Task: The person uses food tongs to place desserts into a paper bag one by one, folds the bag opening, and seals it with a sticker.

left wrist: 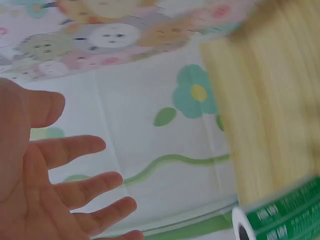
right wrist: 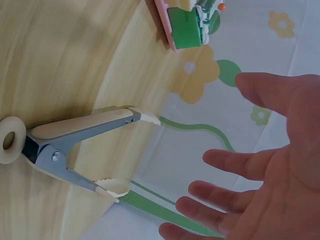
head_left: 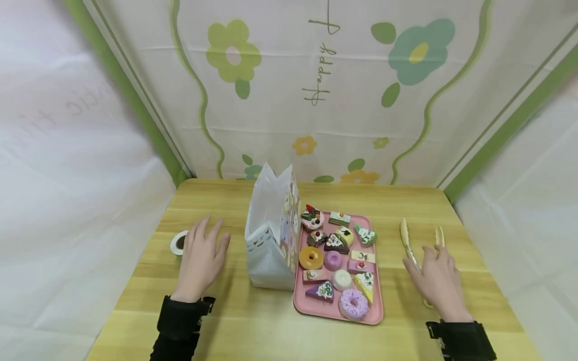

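Note:
My left hand is held over the left of the table, fingers spread and holding nothing. Beside it stands a roll with a white rim and dark core; the left wrist view shows green printing on its side. On the right, my right hand hovers with loosely extended fingers above beige-tipped tongs. The tongs lie spread apart, partly hidden by that hand in the head view. Between the hands stands an open-topped paper bag, next to a pink tray of toy pastries.
Several toy cakes and doughnuts cover the tray, among them a purple doughnut and an orange one. The bag touches or nearly touches the tray's left edge. A flowered cloth hangs behind the wooden table.

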### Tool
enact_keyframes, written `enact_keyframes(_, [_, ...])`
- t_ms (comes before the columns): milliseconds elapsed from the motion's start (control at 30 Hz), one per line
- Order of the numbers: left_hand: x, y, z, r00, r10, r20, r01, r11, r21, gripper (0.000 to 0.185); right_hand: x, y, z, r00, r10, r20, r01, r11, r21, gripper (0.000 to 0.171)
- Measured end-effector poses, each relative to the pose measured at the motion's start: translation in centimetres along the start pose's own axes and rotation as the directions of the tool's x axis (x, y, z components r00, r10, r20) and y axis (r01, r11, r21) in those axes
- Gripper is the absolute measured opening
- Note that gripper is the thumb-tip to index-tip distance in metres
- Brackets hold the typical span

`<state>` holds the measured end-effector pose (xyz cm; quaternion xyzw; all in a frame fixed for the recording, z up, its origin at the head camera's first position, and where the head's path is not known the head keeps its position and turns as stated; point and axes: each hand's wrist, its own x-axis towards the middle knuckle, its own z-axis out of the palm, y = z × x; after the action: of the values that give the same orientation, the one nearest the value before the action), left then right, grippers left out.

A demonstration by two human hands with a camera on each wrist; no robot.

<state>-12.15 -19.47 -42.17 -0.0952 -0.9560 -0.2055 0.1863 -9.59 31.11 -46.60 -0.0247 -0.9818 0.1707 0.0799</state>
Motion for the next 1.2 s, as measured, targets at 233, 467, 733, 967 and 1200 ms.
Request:
enact_keyframes(233, [0.1, 3.0, -1.6, 0.996, -0.086, -0.031, 0.074, 0.960, -0.272, 0.046, 0.2, 1.3, 1.0, 0.999, 0.049, 0.013, -0.049, 0.998, -0.034, 0.071])
enact_keyframes(467, [0.3, 6.4, -3.4, 0.985, -0.156, -0.068, 0.096, 0.842, -0.531, 0.039, 0.8, 2.4, 1.6, 0.984, 0.137, 0.117, -0.131, 0.990, -0.055, 0.088])
enact_keyframes(733, [0.3, 9.0, -2.9, 0.975, -0.217, 0.048, 0.198, 0.755, -0.625, 0.044, 2.4, 3.7, 2.7, 0.947, 0.234, 0.218, -0.221, 0.972, -0.086, 0.099])
enact_keyframes(967, [0.1, 9.8, -2.3, 0.961, -0.260, 0.092, 0.257, 0.721, -0.643, 0.045, 2.4, 4.0, 3.2, 0.930, 0.321, 0.177, -0.313, 0.947, -0.071, 0.105])
enact_keyframes(1200, [0.2, 9.9, -2.1, 0.954, -0.285, 0.095, 0.278, 0.718, -0.639, 0.045, 2.7, 5.0, 3.4, 0.924, 0.346, 0.162, -0.351, 0.936, 0.003, 0.081])
